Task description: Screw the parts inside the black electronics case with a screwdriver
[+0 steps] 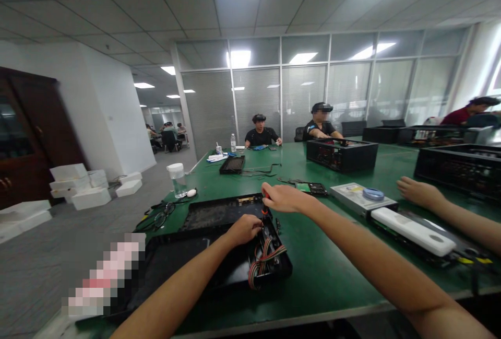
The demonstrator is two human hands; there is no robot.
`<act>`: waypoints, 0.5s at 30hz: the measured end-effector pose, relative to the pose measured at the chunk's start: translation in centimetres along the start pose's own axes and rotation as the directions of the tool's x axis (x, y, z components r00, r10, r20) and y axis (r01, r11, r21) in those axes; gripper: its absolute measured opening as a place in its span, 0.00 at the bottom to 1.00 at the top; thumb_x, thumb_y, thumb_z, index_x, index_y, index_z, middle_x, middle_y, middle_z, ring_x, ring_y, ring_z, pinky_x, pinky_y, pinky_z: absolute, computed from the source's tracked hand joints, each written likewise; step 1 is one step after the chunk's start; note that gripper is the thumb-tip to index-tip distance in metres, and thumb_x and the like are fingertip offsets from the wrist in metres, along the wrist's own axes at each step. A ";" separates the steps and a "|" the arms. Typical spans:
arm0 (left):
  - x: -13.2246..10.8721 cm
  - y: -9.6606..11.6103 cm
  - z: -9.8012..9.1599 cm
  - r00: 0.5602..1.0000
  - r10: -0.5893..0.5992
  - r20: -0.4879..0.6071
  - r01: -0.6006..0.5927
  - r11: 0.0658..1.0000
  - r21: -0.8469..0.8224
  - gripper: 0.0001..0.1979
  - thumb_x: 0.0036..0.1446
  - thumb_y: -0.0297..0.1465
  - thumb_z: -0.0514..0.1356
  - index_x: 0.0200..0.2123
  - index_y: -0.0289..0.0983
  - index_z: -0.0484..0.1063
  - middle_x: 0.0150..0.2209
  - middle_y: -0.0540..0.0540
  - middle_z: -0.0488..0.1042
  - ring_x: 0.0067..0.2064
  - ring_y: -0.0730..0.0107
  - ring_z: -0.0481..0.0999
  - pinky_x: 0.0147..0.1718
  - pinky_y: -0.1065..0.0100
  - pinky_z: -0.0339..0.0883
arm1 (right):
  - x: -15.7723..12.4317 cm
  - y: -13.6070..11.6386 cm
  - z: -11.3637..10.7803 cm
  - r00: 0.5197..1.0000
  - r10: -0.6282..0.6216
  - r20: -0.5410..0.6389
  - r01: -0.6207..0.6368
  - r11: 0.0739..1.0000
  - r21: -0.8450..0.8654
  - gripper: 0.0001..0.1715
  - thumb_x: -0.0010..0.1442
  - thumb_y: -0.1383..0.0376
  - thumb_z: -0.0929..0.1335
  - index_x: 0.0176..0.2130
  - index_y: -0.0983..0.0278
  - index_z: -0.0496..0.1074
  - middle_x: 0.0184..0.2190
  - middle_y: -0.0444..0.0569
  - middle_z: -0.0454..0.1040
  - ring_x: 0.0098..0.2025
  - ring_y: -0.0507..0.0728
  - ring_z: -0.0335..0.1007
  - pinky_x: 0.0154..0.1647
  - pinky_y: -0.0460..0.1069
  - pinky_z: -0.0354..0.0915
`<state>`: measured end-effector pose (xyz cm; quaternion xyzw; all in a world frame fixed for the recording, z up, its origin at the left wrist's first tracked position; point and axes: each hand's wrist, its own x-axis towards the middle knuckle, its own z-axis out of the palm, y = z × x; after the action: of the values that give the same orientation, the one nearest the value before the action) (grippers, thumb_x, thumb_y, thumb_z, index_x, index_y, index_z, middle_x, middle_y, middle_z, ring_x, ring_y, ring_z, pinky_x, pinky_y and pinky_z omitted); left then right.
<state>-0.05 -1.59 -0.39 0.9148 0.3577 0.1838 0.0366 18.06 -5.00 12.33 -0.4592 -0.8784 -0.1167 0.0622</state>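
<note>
My right hand (287,198) is closed around the red-orange handle of a screwdriver (265,211), held upright with its lower end over the edge of a black metal case (219,255). My left hand (245,229) is beside it, its thumb and fingers pinched together at the same end of the case. What those fingers hold, if anything, is hidden. Striped multi-coloured wires (266,259) loop over the near right corner of the case. Behind it lies a flat black panel (211,213).
Glasses (159,218) and a lidded plastic jar (178,179) stand left. At right are a silver drive (358,198), a white oblong device (413,231) and a co-worker's hand (420,193). Black computer cases (342,155) and two seated people occupy the far side.
</note>
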 end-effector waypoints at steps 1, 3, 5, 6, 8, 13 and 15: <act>0.0 0.0 0.0 1.000 0.002 -0.002 -0.002 1.000 -0.001 0.07 0.52 0.25 0.55 0.32 0.35 0.73 0.31 0.47 0.73 0.35 0.70 0.70 0.37 0.73 0.60 | -0.2 0.1 0.1 1.000 0.005 0.003 -0.005 1.000 0.017 0.21 0.61 0.54 0.55 0.42 0.65 0.64 0.33 0.54 0.74 0.34 0.59 0.70 0.32 0.48 0.56; -0.1 0.1 -0.1 1.000 0.001 -0.008 -0.001 1.000 0.000 0.07 0.52 0.25 0.55 0.33 0.35 0.73 0.31 0.47 0.73 0.35 0.70 0.70 0.37 0.73 0.60 | -0.5 0.2 0.5 0.998 0.067 -0.016 -0.067 0.998 0.019 0.22 0.60 0.54 0.55 0.38 0.65 0.66 0.32 0.55 0.74 0.35 0.59 0.69 0.32 0.48 0.56; -0.1 0.3 -0.2 1.000 -0.003 -0.013 0.003 1.000 0.002 0.07 0.52 0.25 0.54 0.33 0.35 0.72 0.31 0.47 0.73 0.35 0.70 0.70 0.36 0.73 0.60 | -0.8 0.3 0.8 0.991 0.121 -0.048 -0.120 0.992 0.036 0.21 0.60 0.54 0.56 0.37 0.66 0.67 0.32 0.55 0.73 0.35 0.59 0.69 0.32 0.48 0.55; -0.1 0.4 -0.3 1.000 -0.006 -0.010 0.006 1.000 0.001 0.07 0.52 0.25 0.54 0.32 0.35 0.72 0.30 0.47 0.72 0.34 0.70 0.70 0.36 0.73 0.60 | -0.8 0.3 0.9 0.992 0.112 -0.062 -0.108 0.992 0.065 0.20 0.59 0.55 0.57 0.39 0.66 0.67 0.33 0.54 0.73 0.35 0.58 0.69 0.32 0.47 0.55; -0.1 0.5 -0.4 1.000 -0.021 -0.004 0.021 1.000 -0.010 0.07 0.52 0.25 0.54 0.32 0.35 0.72 0.29 0.48 0.72 0.33 0.71 0.69 0.35 0.73 0.60 | -1.0 0.1 1.0 0.996 0.037 -0.077 -0.027 0.992 0.125 0.17 0.58 0.57 0.60 0.42 0.65 0.66 0.33 0.51 0.73 0.34 0.56 0.68 0.33 0.46 0.55; -0.2 0.1 -0.1 0.998 -0.062 -0.010 0.060 0.989 -0.134 0.08 0.51 0.25 0.54 0.34 0.34 0.71 0.31 0.47 0.72 0.33 0.72 0.69 0.35 0.73 0.61 | -1.6 0.6 1.4 0.987 -0.012 -0.159 0.046 0.976 0.215 0.17 0.56 0.55 0.61 0.34 0.64 0.70 0.28 0.49 0.72 0.32 0.56 0.67 0.33 0.47 0.56; -0.1 -0.1 0.1 0.995 -0.102 -0.006 0.098 0.971 -0.220 0.07 0.51 0.25 0.54 0.34 0.33 0.71 0.30 0.48 0.72 0.32 0.73 0.69 0.34 0.73 0.62 | -2.1 2.0 2.6 0.978 0.015 -0.208 0.068 0.920 0.385 0.17 0.55 0.56 0.62 0.33 0.65 0.70 0.27 0.48 0.72 0.31 0.54 0.66 0.33 0.47 0.58</act>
<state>-0.14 -1.62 -0.57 0.8845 0.3811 0.2280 0.1432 20.85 -4.90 9.69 -0.4108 -0.8790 0.0127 0.2418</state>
